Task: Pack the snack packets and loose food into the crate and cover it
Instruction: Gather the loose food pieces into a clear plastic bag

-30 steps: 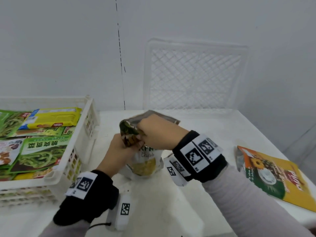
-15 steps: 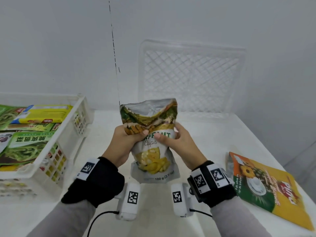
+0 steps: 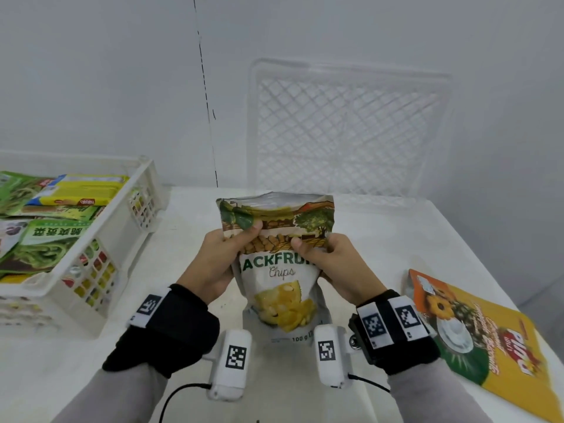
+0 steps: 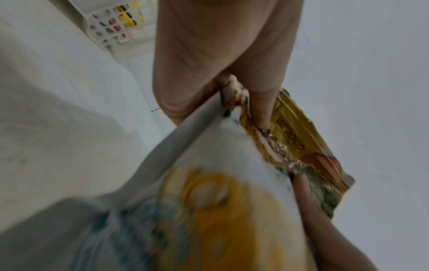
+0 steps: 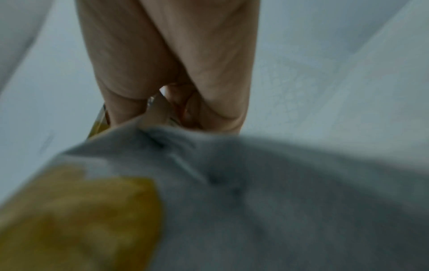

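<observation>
Hands are gripping the jackfruit chips pouch point(image 3: 279, 270) upright at centre: left hand point(image 3: 218, 264) and right hand point(image 3: 334, 264) pinching its upper sides. Advice: keep it level while carrying toward the white crate point(image 3: 100, 239) at nine o'clock.

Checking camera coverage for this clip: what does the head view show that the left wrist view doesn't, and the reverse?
Head only: the right hand, the orange packet on the table, the lid against the wall, and packets inside the crate.
Left wrist only: a close, blurred look at the bag's edge under the left hand.
Both: the jackfruit bag, the left hand and a crate wall.
</observation>
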A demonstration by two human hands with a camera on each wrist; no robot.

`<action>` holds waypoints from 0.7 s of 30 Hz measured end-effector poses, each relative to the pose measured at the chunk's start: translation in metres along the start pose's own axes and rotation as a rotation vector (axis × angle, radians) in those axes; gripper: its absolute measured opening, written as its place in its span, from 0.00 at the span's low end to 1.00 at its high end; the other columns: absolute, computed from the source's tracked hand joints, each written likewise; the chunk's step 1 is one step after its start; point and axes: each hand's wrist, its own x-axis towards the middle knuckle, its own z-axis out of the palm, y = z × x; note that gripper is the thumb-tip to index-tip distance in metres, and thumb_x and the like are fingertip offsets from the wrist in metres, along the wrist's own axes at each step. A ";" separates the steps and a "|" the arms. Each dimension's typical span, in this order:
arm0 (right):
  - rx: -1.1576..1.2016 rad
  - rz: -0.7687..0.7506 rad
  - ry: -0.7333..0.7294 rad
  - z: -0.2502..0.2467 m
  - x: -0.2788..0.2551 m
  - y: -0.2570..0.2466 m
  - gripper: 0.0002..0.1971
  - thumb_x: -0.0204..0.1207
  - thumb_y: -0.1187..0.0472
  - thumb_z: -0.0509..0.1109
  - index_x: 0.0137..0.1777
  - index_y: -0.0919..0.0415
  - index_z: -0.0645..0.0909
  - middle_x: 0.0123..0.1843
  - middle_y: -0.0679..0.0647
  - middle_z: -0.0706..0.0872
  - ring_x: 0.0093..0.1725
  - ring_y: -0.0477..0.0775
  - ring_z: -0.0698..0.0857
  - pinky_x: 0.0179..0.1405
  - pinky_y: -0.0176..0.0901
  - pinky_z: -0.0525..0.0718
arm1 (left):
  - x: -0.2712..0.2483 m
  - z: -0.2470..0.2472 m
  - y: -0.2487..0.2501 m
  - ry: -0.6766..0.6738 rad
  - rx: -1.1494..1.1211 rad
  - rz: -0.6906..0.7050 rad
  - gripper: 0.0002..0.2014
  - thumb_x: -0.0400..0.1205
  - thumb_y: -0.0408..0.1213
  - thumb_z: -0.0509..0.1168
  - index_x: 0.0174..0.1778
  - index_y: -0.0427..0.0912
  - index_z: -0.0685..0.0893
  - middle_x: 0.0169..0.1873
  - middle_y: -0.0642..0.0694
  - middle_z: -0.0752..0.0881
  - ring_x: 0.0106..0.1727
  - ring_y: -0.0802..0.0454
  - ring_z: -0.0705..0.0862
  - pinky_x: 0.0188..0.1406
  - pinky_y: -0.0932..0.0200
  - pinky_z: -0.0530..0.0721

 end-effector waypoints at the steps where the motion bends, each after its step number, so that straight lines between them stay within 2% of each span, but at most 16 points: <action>1: -0.022 -0.042 0.000 -0.001 -0.001 -0.005 0.06 0.69 0.61 0.74 0.46 0.57 0.88 0.47 0.57 0.92 0.48 0.54 0.90 0.43 0.45 0.89 | -0.003 -0.001 0.006 -0.027 0.013 0.027 0.16 0.70 0.41 0.72 0.50 0.36 0.88 0.47 0.38 0.91 0.48 0.44 0.90 0.39 0.55 0.89; 4: -0.056 -0.184 -0.004 -0.001 -0.006 -0.018 0.09 0.67 0.61 0.75 0.48 0.58 0.87 0.45 0.53 0.92 0.44 0.50 0.91 0.33 0.35 0.85 | -0.010 0.002 0.023 -0.065 0.072 0.142 0.13 0.67 0.40 0.74 0.46 0.40 0.90 0.46 0.39 0.91 0.46 0.44 0.90 0.36 0.56 0.88; 6: -0.048 -0.268 0.003 -0.001 -0.008 -0.024 0.11 0.67 0.60 0.75 0.49 0.60 0.87 0.45 0.53 0.92 0.43 0.49 0.91 0.30 0.32 0.84 | -0.013 0.007 0.032 -0.072 0.120 0.244 0.15 0.65 0.39 0.76 0.47 0.41 0.90 0.46 0.39 0.91 0.47 0.43 0.90 0.37 0.55 0.88; 9: -0.011 -0.353 0.078 -0.003 -0.007 -0.030 0.12 0.69 0.59 0.74 0.50 0.64 0.87 0.45 0.57 0.92 0.45 0.54 0.91 0.37 0.39 0.86 | -0.016 0.013 0.045 -0.047 0.211 0.396 0.19 0.59 0.39 0.79 0.46 0.40 0.90 0.43 0.41 0.92 0.46 0.43 0.90 0.39 0.55 0.88; 12: -0.086 -0.424 0.160 -0.008 -0.004 -0.034 0.06 0.72 0.63 0.74 0.47 0.64 0.88 0.43 0.56 0.92 0.44 0.53 0.90 0.41 0.39 0.86 | -0.017 0.019 0.051 -0.033 0.296 0.485 0.11 0.60 0.38 0.78 0.38 0.44 0.90 0.35 0.47 0.91 0.39 0.48 0.90 0.34 0.59 0.87; 14: -0.116 -0.435 0.171 -0.010 -0.002 -0.036 0.05 0.73 0.62 0.73 0.45 0.61 0.88 0.41 0.55 0.91 0.43 0.52 0.89 0.40 0.38 0.85 | -0.015 0.022 0.050 0.008 0.295 0.482 0.08 0.61 0.39 0.77 0.34 0.45 0.89 0.32 0.48 0.90 0.36 0.49 0.90 0.33 0.58 0.87; 18: -0.053 -0.395 0.217 -0.012 0.000 -0.036 0.11 0.69 0.54 0.73 0.43 0.63 0.87 0.40 0.57 0.90 0.42 0.54 0.89 0.40 0.43 0.87 | -0.015 0.026 0.045 0.049 0.290 0.399 0.08 0.66 0.41 0.73 0.33 0.40 0.84 0.27 0.45 0.89 0.32 0.49 0.88 0.29 0.58 0.87; 21: 0.007 -0.338 0.223 -0.013 0.000 -0.034 0.12 0.69 0.55 0.72 0.40 0.65 0.87 0.39 0.60 0.90 0.41 0.57 0.88 0.38 0.45 0.86 | -0.014 0.028 0.043 0.056 0.309 0.336 0.15 0.69 0.44 0.70 0.35 0.33 0.83 0.33 0.37 0.89 0.35 0.43 0.88 0.37 0.50 0.88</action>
